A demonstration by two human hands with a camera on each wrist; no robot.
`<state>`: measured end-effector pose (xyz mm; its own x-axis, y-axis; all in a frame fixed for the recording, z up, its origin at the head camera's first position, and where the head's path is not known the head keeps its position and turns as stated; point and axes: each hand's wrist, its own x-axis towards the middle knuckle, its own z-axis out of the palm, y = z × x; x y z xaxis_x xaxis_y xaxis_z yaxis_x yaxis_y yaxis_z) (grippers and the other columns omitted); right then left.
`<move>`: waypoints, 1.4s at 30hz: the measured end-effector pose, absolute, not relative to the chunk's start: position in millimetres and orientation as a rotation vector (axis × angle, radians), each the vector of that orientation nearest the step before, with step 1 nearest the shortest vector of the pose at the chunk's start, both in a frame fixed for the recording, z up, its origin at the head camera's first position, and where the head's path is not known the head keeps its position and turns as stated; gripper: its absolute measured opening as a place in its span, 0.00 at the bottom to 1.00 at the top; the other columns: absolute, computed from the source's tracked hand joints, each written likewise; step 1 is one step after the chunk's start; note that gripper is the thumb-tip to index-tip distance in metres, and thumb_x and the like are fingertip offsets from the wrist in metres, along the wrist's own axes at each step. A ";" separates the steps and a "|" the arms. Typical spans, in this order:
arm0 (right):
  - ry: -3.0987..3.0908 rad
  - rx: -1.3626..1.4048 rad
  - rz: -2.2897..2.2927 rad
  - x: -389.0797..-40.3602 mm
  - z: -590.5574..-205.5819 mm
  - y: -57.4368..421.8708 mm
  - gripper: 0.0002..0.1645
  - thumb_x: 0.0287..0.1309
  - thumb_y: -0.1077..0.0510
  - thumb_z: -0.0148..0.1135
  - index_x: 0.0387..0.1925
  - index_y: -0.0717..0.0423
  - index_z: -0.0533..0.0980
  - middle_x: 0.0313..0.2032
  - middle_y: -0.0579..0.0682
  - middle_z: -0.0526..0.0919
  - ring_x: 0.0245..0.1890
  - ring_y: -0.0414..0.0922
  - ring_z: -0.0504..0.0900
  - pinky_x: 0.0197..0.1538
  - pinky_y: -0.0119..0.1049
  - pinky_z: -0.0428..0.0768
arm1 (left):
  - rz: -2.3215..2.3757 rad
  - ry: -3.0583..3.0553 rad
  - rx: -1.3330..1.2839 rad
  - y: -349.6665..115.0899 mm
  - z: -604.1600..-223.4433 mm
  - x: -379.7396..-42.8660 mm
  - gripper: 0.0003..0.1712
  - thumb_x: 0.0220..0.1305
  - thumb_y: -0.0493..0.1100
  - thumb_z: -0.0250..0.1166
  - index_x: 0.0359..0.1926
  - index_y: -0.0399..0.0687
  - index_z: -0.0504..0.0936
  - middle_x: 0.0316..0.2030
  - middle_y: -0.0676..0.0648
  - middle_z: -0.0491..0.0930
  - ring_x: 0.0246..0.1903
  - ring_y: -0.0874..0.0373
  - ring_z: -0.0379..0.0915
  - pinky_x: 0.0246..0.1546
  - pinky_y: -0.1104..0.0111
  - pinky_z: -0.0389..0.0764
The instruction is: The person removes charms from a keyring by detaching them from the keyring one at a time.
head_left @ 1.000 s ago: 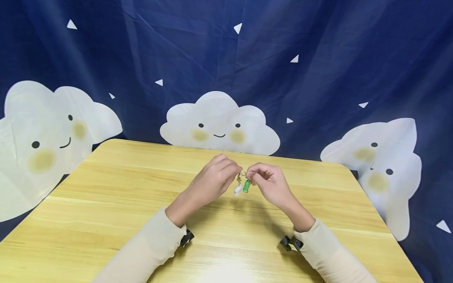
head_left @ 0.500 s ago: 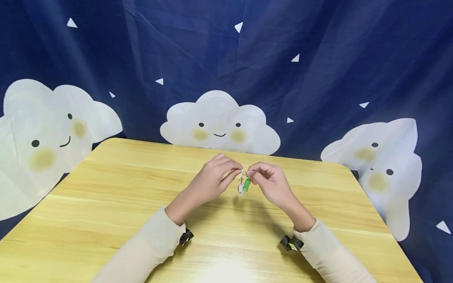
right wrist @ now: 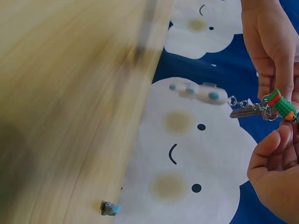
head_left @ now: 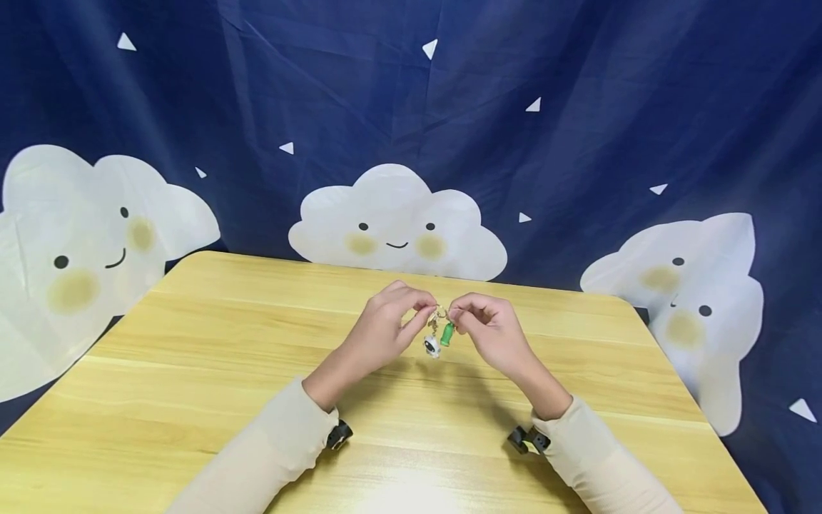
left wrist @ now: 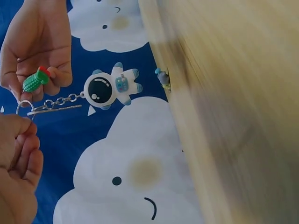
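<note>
I had both hands raised over the surface (head_left: 257, 428), between its two far corners and much closer to the far edge than to my sleeves (head_left: 263, 442). The fingers of my left hand (head_left: 379, 332) were pinched on the key ring (left wrist: 19, 106), while those of my right hand (head_left: 493, 332) gripped the green charm (left wrist: 35, 80) by the end nearest the ring. A key (left wrist: 58, 109) hung from the ring, and below it an astronaut charm (left wrist: 112, 87) dangled on a short chain (left wrist: 67, 99), clear of the surface. I took the step in hand to be working the green charm at the ring, though whether it was going on or coming off I could not tell; its link was hidden under my fingertips. As I judged it, the next move called for a firm, still left pinch, the ring's coils spread slightly, and the right fingers guiding the charm's link around the wire. Too loose a hold might have let the ring spin. A small grey-and-blue object (left wrist: 162, 78) sat by the far edge.
</note>
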<state>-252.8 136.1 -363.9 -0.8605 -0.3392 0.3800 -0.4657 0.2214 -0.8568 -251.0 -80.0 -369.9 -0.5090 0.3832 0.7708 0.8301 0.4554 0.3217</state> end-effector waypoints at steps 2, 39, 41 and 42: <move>-2.367 0.787 1.723 -253.2 -364.1 135.7 0.10 0.67 0.68 0.57 0.34 0.61 0.84 0.25 0.54 0.79 0.24 0.43 0.73 0.27 0.32 0.71 | -0.749 -2.054 -1.048 -80.5 -368.5 -249.8 0.03 0.68 0.32 0.66 0.41 0.39 0.85 0.38 0.47 0.87 0.38 0.55 0.79 0.42 0.69 0.80; -2.391 0.819 1.721 -256.1 -364.9 138.1 0.09 0.67 0.68 0.56 0.34 0.64 0.82 0.24 0.58 0.77 0.24 0.44 0.73 0.28 0.32 0.71 | -0.355 -1.975 -1.120 -79.0 -364.0 -244.6 0.05 0.63 0.29 0.67 0.40 0.37 0.85 0.36 0.46 0.86 0.37 0.53 0.77 0.40 0.68 0.78; -2.387 0.815 1.718 -255.6 -363.5 139.3 0.09 0.67 0.68 0.56 0.35 0.64 0.82 0.24 0.60 0.78 0.24 0.45 0.74 0.28 0.32 0.72 | -0.486 -1.996 -1.109 -78.2 -365.5 -246.8 0.04 0.65 0.32 0.68 0.40 0.38 0.86 0.36 0.46 0.87 0.37 0.54 0.78 0.42 0.67 0.79; -2.386 0.815 1.715 -255.4 -362.7 139.7 0.09 0.67 0.68 0.56 0.35 0.65 0.82 0.25 0.61 0.78 0.25 0.46 0.74 0.29 0.33 0.73 | -0.567 -2.009 -1.101 -78.0 -366.2 -247.8 0.04 0.65 0.33 0.69 0.41 0.39 0.86 0.37 0.47 0.87 0.38 0.54 0.78 0.44 0.67 0.79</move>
